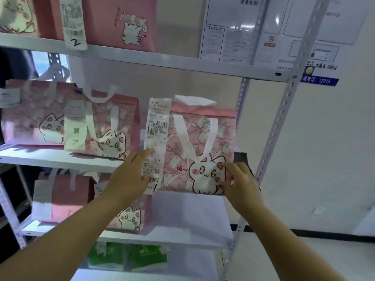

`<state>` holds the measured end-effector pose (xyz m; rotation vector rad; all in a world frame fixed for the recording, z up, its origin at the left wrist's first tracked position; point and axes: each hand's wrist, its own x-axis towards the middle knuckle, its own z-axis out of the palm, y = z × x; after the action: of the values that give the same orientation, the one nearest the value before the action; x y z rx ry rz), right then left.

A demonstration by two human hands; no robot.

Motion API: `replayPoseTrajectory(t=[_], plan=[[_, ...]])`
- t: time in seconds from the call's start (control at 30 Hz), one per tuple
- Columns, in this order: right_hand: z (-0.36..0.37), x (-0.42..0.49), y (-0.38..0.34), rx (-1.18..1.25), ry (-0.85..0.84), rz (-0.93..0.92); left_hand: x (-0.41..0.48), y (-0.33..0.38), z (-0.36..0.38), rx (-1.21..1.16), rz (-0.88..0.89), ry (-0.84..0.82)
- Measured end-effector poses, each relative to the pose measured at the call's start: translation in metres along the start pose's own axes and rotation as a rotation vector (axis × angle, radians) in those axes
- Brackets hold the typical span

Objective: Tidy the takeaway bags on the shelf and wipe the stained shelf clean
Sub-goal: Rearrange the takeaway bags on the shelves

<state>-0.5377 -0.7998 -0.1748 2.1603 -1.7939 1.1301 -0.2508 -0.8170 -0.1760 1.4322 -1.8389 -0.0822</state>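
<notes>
My two bare arms come up from the bottom of the frame, closest to me. On my left hand [129,175], the first finger [142,155] and the thumb lie pretty straight and flat on a long white receipt [155,138]. The receipt hangs down the left side of a pink cat bag [203,142]. I cannot see that hand's other fingers. On my right hand [241,185], the fingers [228,166] are bent over the bag's lower right corner, and the thumb presses on the cat's cheek. So this hand grips the bag.

The bag is in the middle of the frame. It stands up straight between my hands, and its bottom edge sits lower than the front edge of the middle shelf [60,159]. Two white handles hang down its front. A dark thing [241,158] pokes out just behind my right hand. I cannot tell what it is.

To the left, two more pink cat bags stand on the middle shelf, a near one [113,126] and a far one [30,112], both with paper slips on them. More pink bags sit on the top shelf [162,61] in the upper left and on the lower shelf [182,238]. Green packs [129,258] lie at the very bottom. A white notice board [263,27] hangs on the wall in the upper right.
</notes>
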Motion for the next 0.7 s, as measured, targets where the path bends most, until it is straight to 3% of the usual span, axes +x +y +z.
replayPoseTrajectory(t=[0.37, 0.7], plan=[[0.073, 0.078, 0.012, -0.108, -0.064, 0.107, 0.085, -0.051, 0.046, 0.020, -0.054, -0.063], [0.100, 0.097, 0.015, -0.184, -0.113, 0.186, 0.110, -0.068, 0.066, 0.077, -0.015, -0.069]])
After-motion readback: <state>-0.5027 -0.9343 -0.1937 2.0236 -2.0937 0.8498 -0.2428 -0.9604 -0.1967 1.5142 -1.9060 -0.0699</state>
